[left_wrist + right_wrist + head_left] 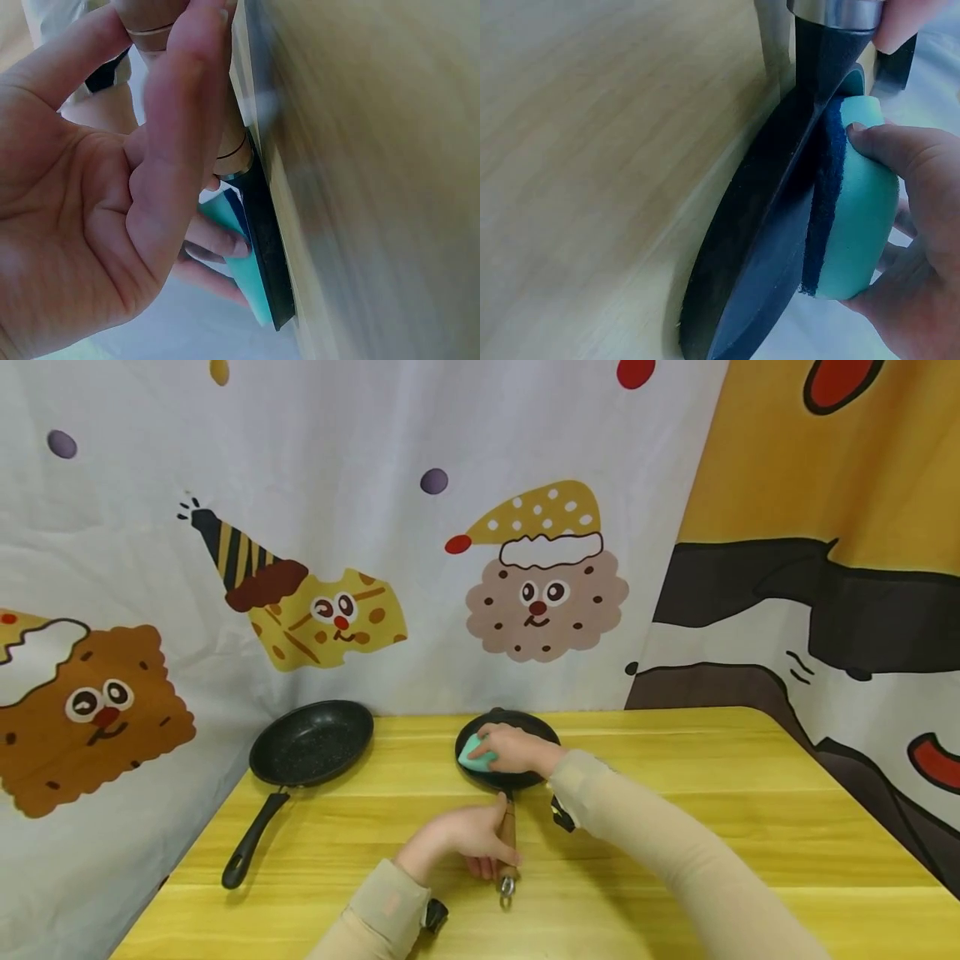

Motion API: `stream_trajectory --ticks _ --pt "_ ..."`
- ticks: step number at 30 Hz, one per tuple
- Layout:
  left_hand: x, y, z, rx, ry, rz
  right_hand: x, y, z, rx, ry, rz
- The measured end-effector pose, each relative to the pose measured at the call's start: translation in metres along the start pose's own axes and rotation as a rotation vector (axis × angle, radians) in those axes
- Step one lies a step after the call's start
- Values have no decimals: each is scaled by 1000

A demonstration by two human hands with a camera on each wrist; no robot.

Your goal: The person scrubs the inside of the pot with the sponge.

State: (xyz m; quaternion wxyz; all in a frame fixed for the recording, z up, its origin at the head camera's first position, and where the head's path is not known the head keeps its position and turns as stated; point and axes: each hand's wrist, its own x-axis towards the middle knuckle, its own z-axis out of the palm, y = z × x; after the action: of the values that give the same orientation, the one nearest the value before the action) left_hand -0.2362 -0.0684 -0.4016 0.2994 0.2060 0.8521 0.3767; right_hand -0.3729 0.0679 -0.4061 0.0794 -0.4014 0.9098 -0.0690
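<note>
Two frying pans lay on the yellow wooden tabletop [675, 793], which stood against a cartoon-printed backdrop cloth [450, 527]. The larger pan [311, 743], black with a black handle, sat idle at the left, well apart from both hands. The smaller pan [507, 747] lay near the tabletop's middle, its wooden handle [507, 839] pointing toward the person. The left hand [468, 839] was wrapped around that handle, apparently to keep the pan from turning or sliding under pressure. The right hand [513, 749] was curled over a teal sponge [474, 753] and pressed it into the pan's bowl, dark scouring face down. The head view gave the overall layout and the spacing of the pans. The left wrist view showed what the head view hid: the left fingers [187, 112] bent around the handle, with the sponge [236, 255] beyond. The right wrist view alone showed the sponge's navy abrasive layer [823, 202] flat against the pan's inner surface [765, 247], with the right fingertips [885, 154] gripping the teal foam. A metal hanging ring [507, 887] ended the handle.
</note>
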Motion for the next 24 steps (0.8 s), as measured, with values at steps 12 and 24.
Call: stream_trajectory --ticks 12,24 --pt "-1 3 3 121 31 37 20 5 12 -104 91 93" --pt "-3 7 5 90 55 -6 29 17 13 -169 146 259"
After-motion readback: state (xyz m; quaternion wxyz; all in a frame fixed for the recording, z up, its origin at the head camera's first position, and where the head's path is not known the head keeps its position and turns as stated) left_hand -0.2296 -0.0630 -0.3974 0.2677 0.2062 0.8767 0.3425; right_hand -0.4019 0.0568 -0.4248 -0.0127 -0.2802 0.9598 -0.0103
